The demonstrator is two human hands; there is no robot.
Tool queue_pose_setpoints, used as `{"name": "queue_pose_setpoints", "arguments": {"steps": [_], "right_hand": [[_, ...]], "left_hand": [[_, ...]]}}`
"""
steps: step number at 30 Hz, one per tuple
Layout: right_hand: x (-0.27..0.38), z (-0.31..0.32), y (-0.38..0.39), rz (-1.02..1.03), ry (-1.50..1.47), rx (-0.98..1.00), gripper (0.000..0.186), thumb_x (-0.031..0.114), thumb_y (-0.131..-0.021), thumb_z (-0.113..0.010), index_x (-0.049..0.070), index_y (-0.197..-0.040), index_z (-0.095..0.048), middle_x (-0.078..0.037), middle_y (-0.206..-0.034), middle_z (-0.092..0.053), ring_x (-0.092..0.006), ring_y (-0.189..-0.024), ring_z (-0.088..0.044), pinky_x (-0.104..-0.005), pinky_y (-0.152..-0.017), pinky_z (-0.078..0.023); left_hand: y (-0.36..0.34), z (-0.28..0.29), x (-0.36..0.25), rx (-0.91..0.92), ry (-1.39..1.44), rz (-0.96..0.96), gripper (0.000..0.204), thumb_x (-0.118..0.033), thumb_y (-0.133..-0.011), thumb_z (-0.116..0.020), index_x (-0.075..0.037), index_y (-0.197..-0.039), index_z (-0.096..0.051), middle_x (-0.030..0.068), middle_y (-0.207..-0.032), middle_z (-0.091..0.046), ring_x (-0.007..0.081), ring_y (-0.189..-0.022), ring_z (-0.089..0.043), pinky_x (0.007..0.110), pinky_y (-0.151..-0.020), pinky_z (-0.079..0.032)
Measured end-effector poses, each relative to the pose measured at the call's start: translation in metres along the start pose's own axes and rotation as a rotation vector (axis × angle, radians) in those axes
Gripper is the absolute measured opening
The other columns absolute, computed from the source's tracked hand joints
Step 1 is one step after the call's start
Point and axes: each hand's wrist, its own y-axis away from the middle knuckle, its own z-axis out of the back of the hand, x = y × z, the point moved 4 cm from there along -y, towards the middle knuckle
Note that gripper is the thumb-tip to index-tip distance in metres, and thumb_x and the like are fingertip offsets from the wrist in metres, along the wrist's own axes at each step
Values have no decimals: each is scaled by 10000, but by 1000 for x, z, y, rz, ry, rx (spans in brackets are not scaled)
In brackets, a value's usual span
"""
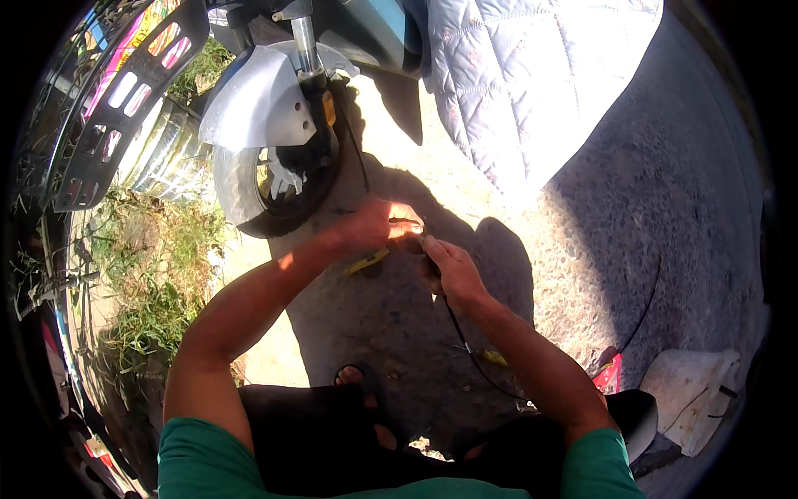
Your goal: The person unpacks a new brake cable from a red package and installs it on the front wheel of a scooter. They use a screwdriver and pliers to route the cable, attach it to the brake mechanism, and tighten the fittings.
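In front of me, my left hand (384,226) and my right hand (451,264) meet, fingers closed and bent, in the shadow beside a front wheel (278,195). From under my right hand a thin black cable (460,333) runs down toward my right forearm. Another dark cable (359,150) hangs from near the wheel's fork down to my left hand. What my left fingertips pinch is too small to make out. Just below my left hand lies a yellow-handled tool (366,261). A second yellow piece (495,358) rests by the cable on the ground.
A grey mudguard (258,100) covers the wheel. Quilted pale fabric (515,75) hangs at the upper right. Grass (154,291) and a black slotted rack (125,108) are at left. A dirty white container (690,395) and a red packet (609,376) sit at lower right.
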Motion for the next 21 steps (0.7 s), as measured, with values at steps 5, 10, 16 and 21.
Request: {"name": "queue_pose_setpoints", "arguments": {"steps": [5, 10, 16, 21], "right_hand": [[4, 1, 2, 18, 22, -71, 295, 302, -1009, -488, 46, -983, -631, 11, -666, -510, -63, -520, -422, -235, -463, -312], [13, 9, 3, -7, -56, -53, 276, 275, -986, -522, 33, -1000, -652, -14, -695, -560, -83, -529, -461, -247, -474, -342], [10, 6, -5, 13, -65, -2, 271, 274, -972, -544, 27, -1018, -644, -27, -707, -568, -104, -555, -482, -263, -498, -370], [26, 12, -2, 5, -59, -103, 233, 268, -951, -573, 55, -1013, -643, -31, -747, -597, -115, -584, -503, -273, -529, -410]], "left_hand": [[-1, 16, 34, -81, 244, 306, 203, -215, -962, -600, -18, -977, -646, 38, -789, -632, 96, -719, -584, 270, -660, -475], [1, 72, 84, -602, 124, 446, 218, -257, -947, -619, -41, -972, -629, 9, -735, -596, 94, -655, -556, 277, -579, -454], [-15, 76, 91, -412, 133, 415, 267, -296, -945, -620, -46, -1037, -647, 36, -844, -653, 116, -730, -614, 286, -655, -500], [-29, 42, 42, -210, 443, 348, 255, -255, -982, -581, -11, -1048, -613, 60, -907, -642, 140, -765, -623, 295, -705, -525]]}}
